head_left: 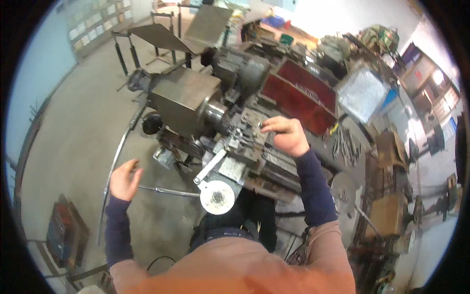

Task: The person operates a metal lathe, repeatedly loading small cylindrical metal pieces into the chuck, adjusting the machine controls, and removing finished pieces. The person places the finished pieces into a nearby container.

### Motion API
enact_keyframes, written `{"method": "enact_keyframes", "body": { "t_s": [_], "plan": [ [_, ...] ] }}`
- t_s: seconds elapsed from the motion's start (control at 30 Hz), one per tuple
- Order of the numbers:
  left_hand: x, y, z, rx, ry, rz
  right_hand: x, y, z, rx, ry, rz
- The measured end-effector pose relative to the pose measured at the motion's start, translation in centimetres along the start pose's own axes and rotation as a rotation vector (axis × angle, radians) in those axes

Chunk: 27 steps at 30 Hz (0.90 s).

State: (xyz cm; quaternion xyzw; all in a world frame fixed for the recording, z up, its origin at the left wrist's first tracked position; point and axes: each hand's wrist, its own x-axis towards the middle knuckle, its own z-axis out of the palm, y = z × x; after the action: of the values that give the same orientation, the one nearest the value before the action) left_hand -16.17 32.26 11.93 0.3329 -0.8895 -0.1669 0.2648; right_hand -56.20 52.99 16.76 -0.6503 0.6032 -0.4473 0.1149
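Note:
My right hand (290, 137) reaches over the tool slide (252, 122) of a lathe. Its fingers are drawn together, tips at a small round metal piece (260, 125) too small to name. To the left of the machine, my left hand (125, 180) hangs with thumb and fingers apart and nothing seen in it. It is nearest to the end of a metal rod (166, 190) and a long lever (120, 147); I cannot tell if it touches either. A pale handwheel (217, 197) and a crank handle (211, 166) sit in front of me. Beyond is the shiny chuck (214, 113).
A red metal tray (298, 95) lies behind the slide, beside a silvery box-shaped thing (362, 93). Several loose tools (346, 147) lie on the right. Another machine with brown panels (387, 215) stands at far right. A red-and-dark box (63, 232) rests on the left floor.

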Motion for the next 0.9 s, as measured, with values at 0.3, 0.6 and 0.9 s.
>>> {"method": "enact_keyframes", "body": {
  "t_s": [0.3, 0.6, 0.9],
  "plan": [
    [1.1, 19.6, 12.4, -0.909, -0.559, 0.478, -15.8, -4.4, 7.3, 0.540, 0.272, 0.021],
    [-0.3, 21.3, 14.4, -0.988, -0.744, 0.433, -19.1, -4.3, 8.1, 0.679, 0.347, 0.178],
    [-1.0, 21.4, 15.2, -1.113, -0.777, 0.185, -19.2, -3.7, 8.2, 0.651, 0.380, 0.207]
  ]
}}
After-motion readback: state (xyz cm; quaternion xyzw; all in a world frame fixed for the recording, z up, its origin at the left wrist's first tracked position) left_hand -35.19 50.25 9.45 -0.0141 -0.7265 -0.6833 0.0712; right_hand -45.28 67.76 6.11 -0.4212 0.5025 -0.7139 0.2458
